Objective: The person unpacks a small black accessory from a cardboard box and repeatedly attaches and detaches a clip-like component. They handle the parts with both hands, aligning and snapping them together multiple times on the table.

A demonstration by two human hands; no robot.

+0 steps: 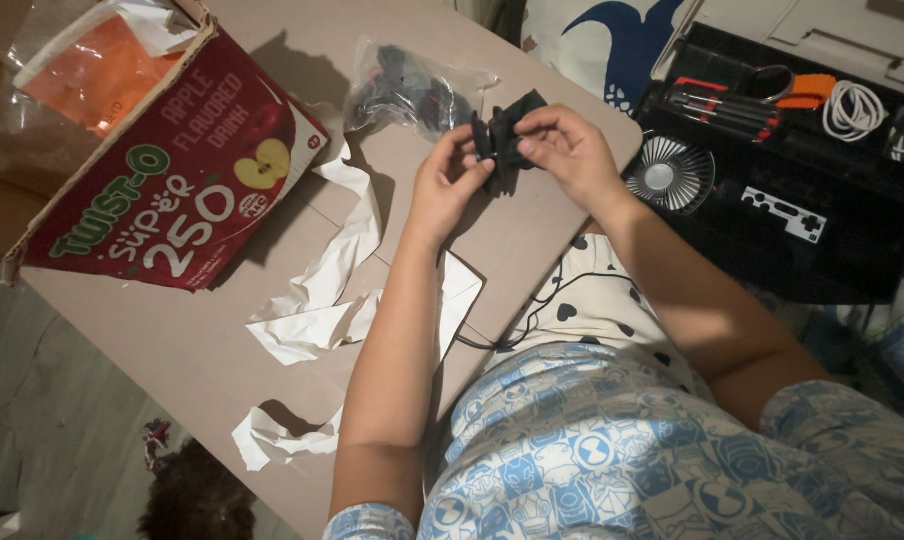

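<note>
Hands meet above the far edge of the table [222, 380], and both are on one thing: a small black object [505, 135], held clear of the surface, just in front of the clear plastic bag [409, 90] of dark items. Your left hand [450, 185] pinches its near side with fingers curled in tight; your right hand [567, 150] grips the upper side between thumb and forefinger. Both grips are narrow and closed on the piece.

Handling, as judged from this view: the object looks soft and light, crumpling where your fingers press, and it may be folded fabric or a flexible strap, though the dim light and its dark colour leave that uncertain. A piece like this should not slip readily, nor break, but it will flop and lose shape if held at one point only. Hold it at two opposite edges, as you do now, rather than by the middle.

Surroundings noted: strips of torn white paper [322, 290] lie scattered on the table near your left forearm. A red cardboard box [172, 190] with an apple picture stands open to the left. Beside the table, to your right, sit a small round fan [670, 175] and a coiled white cable [852, 110] on a dark tray.
</note>
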